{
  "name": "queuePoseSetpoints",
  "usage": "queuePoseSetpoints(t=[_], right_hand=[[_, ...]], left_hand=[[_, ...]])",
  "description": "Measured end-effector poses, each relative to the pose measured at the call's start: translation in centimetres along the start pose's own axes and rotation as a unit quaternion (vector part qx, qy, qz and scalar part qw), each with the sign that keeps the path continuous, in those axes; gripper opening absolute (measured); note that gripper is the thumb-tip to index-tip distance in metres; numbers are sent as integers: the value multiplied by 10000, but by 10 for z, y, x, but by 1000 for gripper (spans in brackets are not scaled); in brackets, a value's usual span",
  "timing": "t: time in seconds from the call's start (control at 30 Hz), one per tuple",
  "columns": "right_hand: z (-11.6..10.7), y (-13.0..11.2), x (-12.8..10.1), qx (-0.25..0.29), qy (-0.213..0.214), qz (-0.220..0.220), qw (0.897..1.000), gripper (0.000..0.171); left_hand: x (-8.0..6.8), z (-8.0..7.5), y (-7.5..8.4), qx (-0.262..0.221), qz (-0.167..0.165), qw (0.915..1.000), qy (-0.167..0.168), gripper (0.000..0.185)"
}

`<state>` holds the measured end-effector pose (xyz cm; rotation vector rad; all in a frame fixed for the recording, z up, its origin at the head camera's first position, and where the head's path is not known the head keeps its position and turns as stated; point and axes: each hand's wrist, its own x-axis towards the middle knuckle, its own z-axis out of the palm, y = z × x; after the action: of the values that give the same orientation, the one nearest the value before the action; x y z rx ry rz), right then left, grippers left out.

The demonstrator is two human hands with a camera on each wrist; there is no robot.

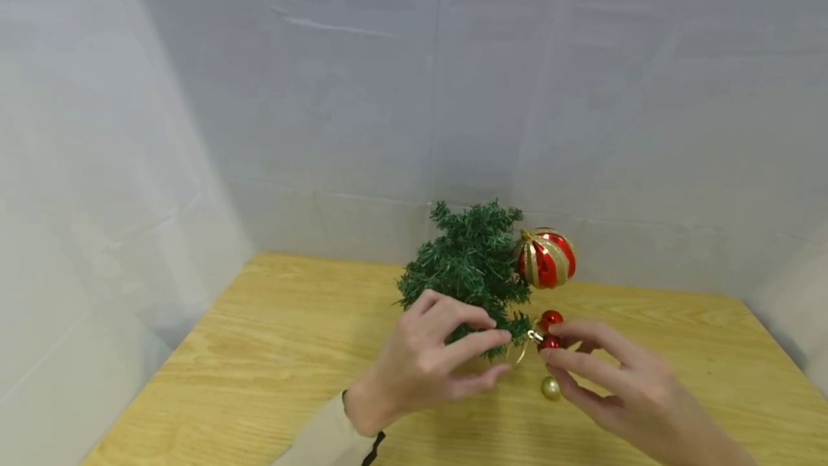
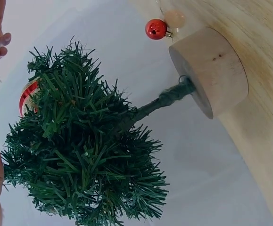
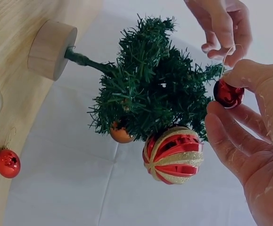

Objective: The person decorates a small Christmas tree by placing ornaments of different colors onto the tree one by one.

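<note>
A small green tree (image 1: 472,265) on a round wooden base (image 3: 51,49) stands on the wooden table (image 1: 272,351). A large red-and-gold striped ball (image 1: 545,259) hangs on its right side, and an orange ball (image 3: 121,134) hangs among the branches. My right hand (image 1: 608,372) pinches a small red ball (image 3: 228,93) with a thin gold loop, right beside a lower branch tip. My left hand (image 1: 446,358) reaches toward the same branch tip with its fingers extended and holds nothing that I can see.
A second small red ball (image 3: 7,163) and a pale gold ball (image 1: 550,387) lie on the table by the tree's base. Grey cloth walls (image 1: 414,92) close in the table at the back and both sides.
</note>
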<state>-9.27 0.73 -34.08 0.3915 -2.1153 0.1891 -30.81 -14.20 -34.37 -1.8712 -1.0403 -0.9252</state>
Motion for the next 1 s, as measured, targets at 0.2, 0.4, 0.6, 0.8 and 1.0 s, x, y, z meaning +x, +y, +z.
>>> queuePoseSetpoints(t=[0.2, 0.4, 0.6, 0.8, 1.0], right_hand=[[3, -3, -1, 0, -90, 131, 9999, 36], [4, -3, -5, -24, -201, 196, 9996, 35], [2, -4, -6, 174, -554, 563, 9967, 28], [6, -4, -5, 230, -632, 697, 9953, 25], [8, -5, -2, 163, -638, 1001, 9928, 27]], left_hand=[[-1, 0, 1, 20, 15, 10000, 9, 21], [-3, 1, 2, -26, 15, 10000, -31, 14], [-4, 3, 1, -163, -61, 9997, 163, 12], [-6, 4, 0, -282, -172, 9993, 197, 13], [-8, 4, -1, -357, -258, 9989, 176, 12]])
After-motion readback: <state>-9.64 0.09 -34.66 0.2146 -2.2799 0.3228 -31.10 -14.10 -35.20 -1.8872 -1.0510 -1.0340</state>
